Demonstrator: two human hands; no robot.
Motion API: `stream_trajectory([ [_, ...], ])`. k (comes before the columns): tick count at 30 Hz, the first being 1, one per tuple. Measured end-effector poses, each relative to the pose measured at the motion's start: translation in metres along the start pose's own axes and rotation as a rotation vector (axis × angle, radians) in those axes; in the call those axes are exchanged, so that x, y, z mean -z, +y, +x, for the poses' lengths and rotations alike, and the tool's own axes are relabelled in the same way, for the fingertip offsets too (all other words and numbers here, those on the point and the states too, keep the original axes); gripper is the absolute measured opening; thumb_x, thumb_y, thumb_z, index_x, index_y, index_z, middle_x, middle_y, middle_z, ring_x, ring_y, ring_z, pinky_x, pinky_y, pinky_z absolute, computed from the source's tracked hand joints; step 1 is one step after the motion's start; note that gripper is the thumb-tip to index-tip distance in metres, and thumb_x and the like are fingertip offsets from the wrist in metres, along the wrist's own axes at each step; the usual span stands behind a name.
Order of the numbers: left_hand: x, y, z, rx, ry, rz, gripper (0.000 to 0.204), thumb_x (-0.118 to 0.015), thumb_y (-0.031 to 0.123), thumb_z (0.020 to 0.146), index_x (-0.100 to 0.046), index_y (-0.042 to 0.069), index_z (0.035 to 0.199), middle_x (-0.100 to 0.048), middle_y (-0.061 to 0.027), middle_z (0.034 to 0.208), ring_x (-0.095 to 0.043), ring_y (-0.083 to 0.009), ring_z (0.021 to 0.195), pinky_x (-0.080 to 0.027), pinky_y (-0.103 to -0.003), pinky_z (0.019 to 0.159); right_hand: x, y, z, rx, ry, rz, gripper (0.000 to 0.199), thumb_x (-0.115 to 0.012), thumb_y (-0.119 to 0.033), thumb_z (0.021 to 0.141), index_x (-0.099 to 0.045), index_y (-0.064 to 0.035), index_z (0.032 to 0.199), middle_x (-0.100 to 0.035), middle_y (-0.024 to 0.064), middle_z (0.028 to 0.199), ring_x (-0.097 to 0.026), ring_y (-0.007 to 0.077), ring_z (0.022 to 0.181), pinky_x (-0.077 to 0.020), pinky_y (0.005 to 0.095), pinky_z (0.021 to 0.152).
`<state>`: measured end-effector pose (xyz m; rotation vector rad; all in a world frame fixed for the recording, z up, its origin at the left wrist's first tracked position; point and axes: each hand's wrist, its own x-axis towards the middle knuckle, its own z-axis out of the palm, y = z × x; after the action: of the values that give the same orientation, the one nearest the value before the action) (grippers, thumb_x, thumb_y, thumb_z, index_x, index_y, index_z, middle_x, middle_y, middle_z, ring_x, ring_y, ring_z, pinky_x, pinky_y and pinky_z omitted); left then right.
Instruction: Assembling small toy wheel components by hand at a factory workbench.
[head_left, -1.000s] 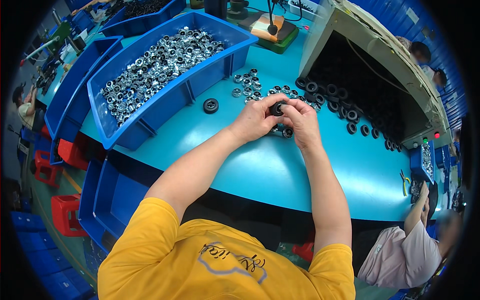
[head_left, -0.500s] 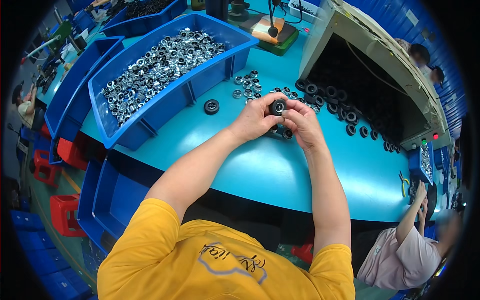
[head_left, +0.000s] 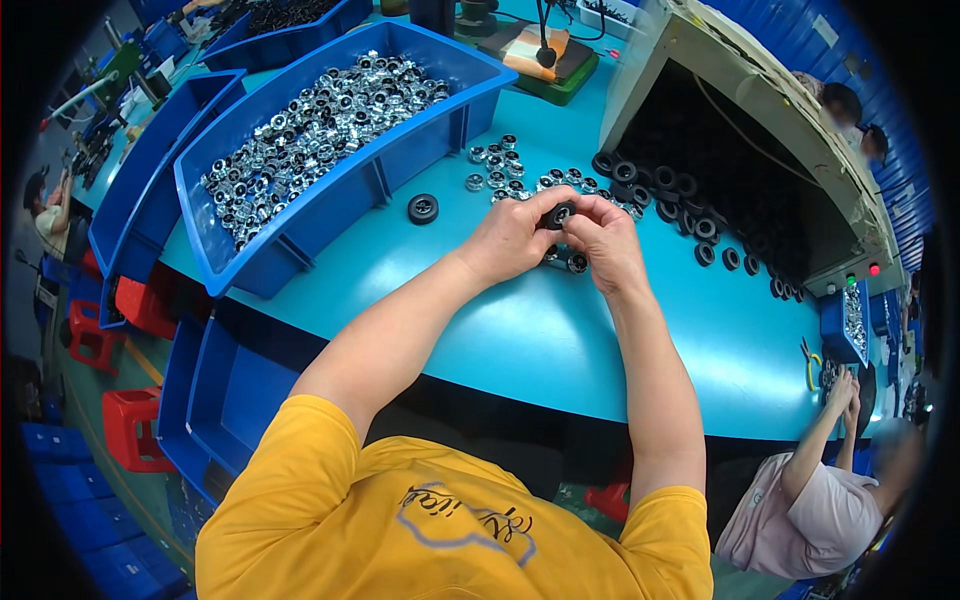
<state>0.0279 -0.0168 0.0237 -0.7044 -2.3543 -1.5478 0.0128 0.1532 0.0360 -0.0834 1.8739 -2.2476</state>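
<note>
Between both hands, above the blue-green table (head_left: 480, 330), is a small toy wheel (head_left: 562, 214) with a black tyre and a hub in its middle. My left hand (head_left: 505, 237) grips the wheel from the left, fingers curled over its top. From the right, my right hand (head_left: 608, 243) pinches it with thumb and fingers. Just below the hands lies a black piece with a shiny hub (head_left: 577, 263), partly hidden. Loose chrome hubs (head_left: 497, 180) lie beyond my hands. One black tyre fitted with a hub (head_left: 423, 209) rests to the left.
A large blue bin (head_left: 283, 235) full of chrome hubs stands at left. Black tyres (head_left: 705, 229) spill from a beige machine's opening (head_left: 640, 95) at right. Yellow-handled pliers (head_left: 811, 368) lie near a co-worker (head_left: 815, 500) at far right. Red stools (head_left: 133, 430) stand on the floor at left.
The wheel has turned a little in my fingers and now faces less squarely up. My right fingers have shifted slightly over it. The co-worker's hands have moved a little.
</note>
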Motion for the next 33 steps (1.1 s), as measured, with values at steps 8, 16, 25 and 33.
stream_trajectory([
  [8,-0.004,-0.004,0.000,0.034,0.023,-0.092,0.048,-0.069,-0.003,0.082,-0.062,0.011,0.128,-0.073,-0.0094,0.094,-0.069,-0.0160,0.074,-0.056,-0.031,0.070,-0.005,0.003,0.000,0.034,0.059,-0.092,0.030,-0.062,0.002,0.080,-0.068,0.0036,0.110,-0.068,0.0076,0.098,-0.066,0.0141,0.088,-0.0548,0.0280,0.081],
  [16,-0.001,-0.010,0.003,0.198,-0.064,-0.483,0.050,-0.067,-0.002,0.089,-0.053,0.005,0.137,-0.067,-0.0015,0.094,-0.067,-0.0088,0.083,-0.057,-0.026,0.071,0.001,-0.005,-0.001,-0.054,-0.076,0.080,0.031,-0.065,-0.003,0.084,-0.066,0.0043,0.115,-0.068,0.0088,0.105,-0.067,0.0150,0.092,-0.0576,0.0315,0.087],
  [25,-0.003,-0.016,0.004,0.157,-0.124,-0.365,0.050,-0.066,-0.005,0.088,-0.054,0.005,0.136,-0.067,-0.0024,0.100,-0.063,-0.0074,0.085,-0.055,-0.025,0.078,0.003,-0.006,-0.002,-0.053,-0.051,-0.003,0.029,-0.068,-0.002,0.082,-0.066,0.0031,0.111,-0.067,0.0078,0.102,-0.066,0.0144,0.092,-0.0570,0.0296,0.085],
  [33,-0.003,-0.015,0.002,0.083,-0.035,-0.245,0.051,-0.067,-0.003,0.087,-0.056,0.006,0.136,-0.068,-0.0021,0.098,-0.062,-0.0069,0.072,-0.054,-0.022,0.064,-0.005,0.003,0.000,0.065,0.008,-0.180,0.027,-0.066,-0.004,0.083,-0.065,0.0030,0.109,-0.067,0.0081,0.102,-0.065,0.0142,0.091,-0.0565,0.0283,0.083],
])
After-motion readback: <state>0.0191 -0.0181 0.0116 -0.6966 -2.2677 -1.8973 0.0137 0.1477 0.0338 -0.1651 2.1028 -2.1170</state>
